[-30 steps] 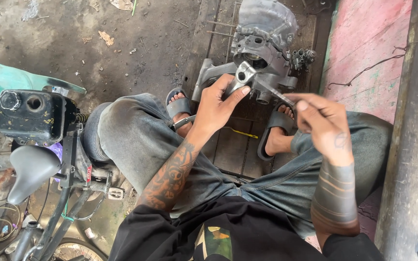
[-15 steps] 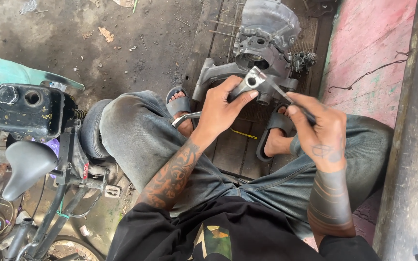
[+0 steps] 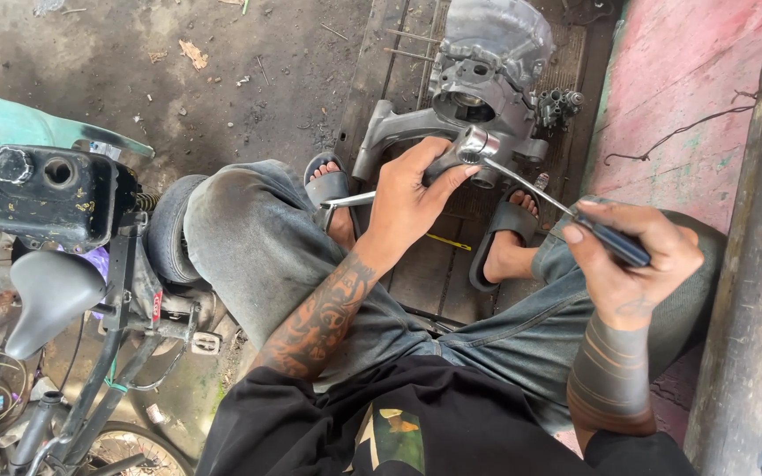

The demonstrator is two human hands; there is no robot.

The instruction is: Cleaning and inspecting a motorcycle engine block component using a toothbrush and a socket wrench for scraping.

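The left hand (image 3: 412, 198) has its grip clenched on a small metal part (image 3: 462, 152) with a round silvery end, thumb beneath and fingers curled over it; a thin shaft runs from that part down to the right hand (image 3: 632, 260), whose grip is clenched on the dark handle of a screwdriver (image 3: 566, 214), its tip set at the part; a bright metal rod (image 3: 348, 200) sticks out just behind the left palm; directly beyond the left grip lies a grey engine casing (image 3: 487, 70) on the wooden floor slats (image 3: 399, 79); below both grips are knees in grey jeans and feet in dark sandals (image 3: 497, 242); far out beside the left forearm stand a black fuel tank (image 3: 50, 194) and a grey saddle (image 3: 50, 295).
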